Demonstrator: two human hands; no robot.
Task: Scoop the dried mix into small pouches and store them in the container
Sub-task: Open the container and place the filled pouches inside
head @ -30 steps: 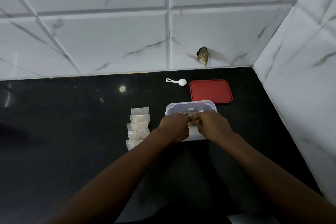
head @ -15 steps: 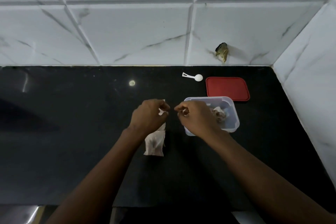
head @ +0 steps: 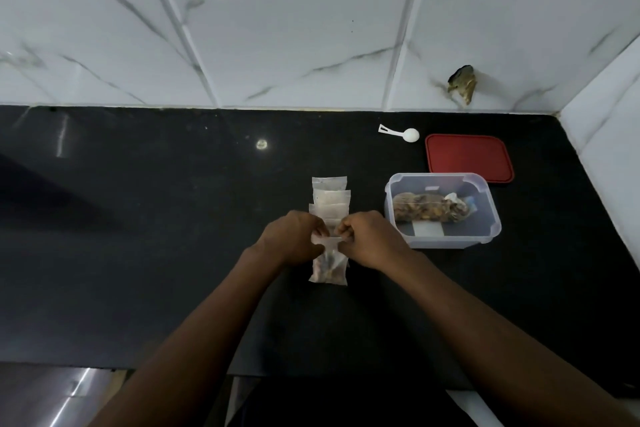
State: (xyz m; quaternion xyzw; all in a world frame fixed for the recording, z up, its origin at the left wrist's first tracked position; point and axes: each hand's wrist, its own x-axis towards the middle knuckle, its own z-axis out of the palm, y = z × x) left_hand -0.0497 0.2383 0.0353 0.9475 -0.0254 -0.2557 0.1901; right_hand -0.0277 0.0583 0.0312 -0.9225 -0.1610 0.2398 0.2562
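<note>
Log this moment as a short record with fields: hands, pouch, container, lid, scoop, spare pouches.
left hand: pinches the top edge of the pouch
right hand: pinches the same top edge
pouch: holds brown mix, rests on the counter
container: open, a bag of mix inside
lid: off, flat behind the container
scoop: lies on the counter beside the lid
spare pouches: overlapping row behind the hands

Dim and soft overall, fine detail smeared. Black countertop (head: 156, 218) carries a small round glare spot and a pale streak at left. Tiled wall (head: 277, 45) evenly lit; grout lines bow toward edges — wide-angle distortion.
</note>
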